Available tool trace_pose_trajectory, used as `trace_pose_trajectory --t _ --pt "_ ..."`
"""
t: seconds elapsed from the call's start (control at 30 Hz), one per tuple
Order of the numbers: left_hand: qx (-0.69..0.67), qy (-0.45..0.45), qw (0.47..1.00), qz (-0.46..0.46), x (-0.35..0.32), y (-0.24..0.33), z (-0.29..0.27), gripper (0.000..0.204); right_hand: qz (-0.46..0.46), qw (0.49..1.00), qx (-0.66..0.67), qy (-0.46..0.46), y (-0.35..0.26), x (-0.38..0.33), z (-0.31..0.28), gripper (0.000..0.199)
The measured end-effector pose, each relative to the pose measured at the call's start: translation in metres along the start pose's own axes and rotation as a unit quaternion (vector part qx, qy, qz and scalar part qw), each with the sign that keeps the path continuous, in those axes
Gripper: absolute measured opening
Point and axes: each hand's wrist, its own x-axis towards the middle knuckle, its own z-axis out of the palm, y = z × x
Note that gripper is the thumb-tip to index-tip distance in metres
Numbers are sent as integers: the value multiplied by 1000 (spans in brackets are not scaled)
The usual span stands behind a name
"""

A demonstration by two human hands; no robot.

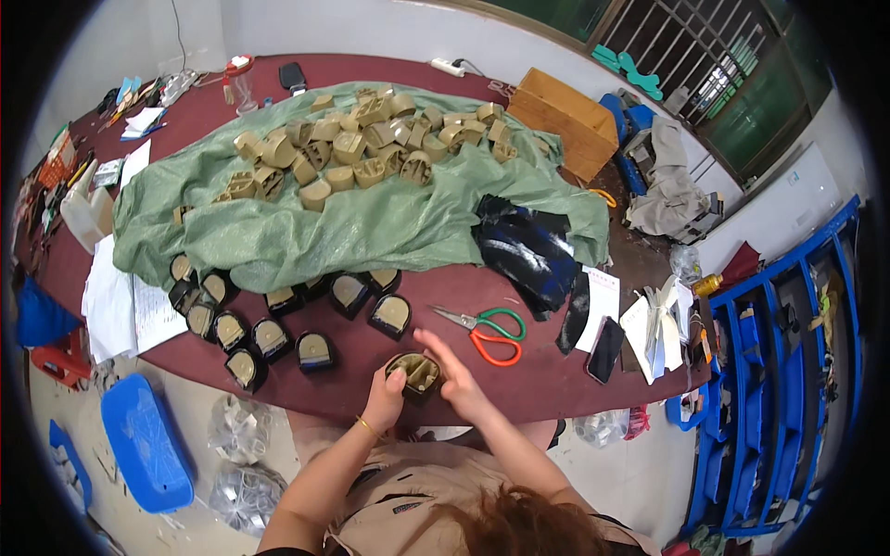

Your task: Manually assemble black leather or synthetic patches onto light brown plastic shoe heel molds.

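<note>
My left hand (381, 404) is closed around a hollow tan D-shaped block (415, 373) with a dark rim, held over the table's near edge with its ribbed inside facing up. Beside the block's right side is my right hand (457, 382), its fingers stretched out; whether it touches the block I cannot tell. Ahead and to the left sit several similar blocks wrapped in black, such as a black-sided block (316, 352) and another black-sided block (389, 316). Scissors (479, 331) with one green and one orange handle lie open just beyond my right hand.
Bare tan blocks (348, 148) are heaped on a crumpled green sheet (306, 236) across the dark red table (547, 389). Dark cloth pieces (524, 246), a phone (605, 350) and papers (139, 310) lie around. A blue rack (742, 417) stands right, a blue tub (148, 445) left.
</note>
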Motion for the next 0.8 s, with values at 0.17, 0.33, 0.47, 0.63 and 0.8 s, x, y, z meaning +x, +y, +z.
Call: trace_pose_trajectory --t 0.17,0.33,0.47,0.63,0.8 --pt "-95 -28 995 -31 -1 -8 -8 65 3 942 -313 -121 3 15 -19 88" --pt "-121 1 993 -3 2 -12 -4 57 -53 979 -190 -45 9 5 -3 71" --pt "-36 -19 994 102 6 21 15 68 -30 996 2 79 14 -7 13 86" --pt "-259 -101 960 -36 7 41 8 57 -24 979 -196 53 8 -8 -6 83" --pt "-143 -67 987 -29 2 37 14 46 -80 955 -275 79 18 -16 0 85"
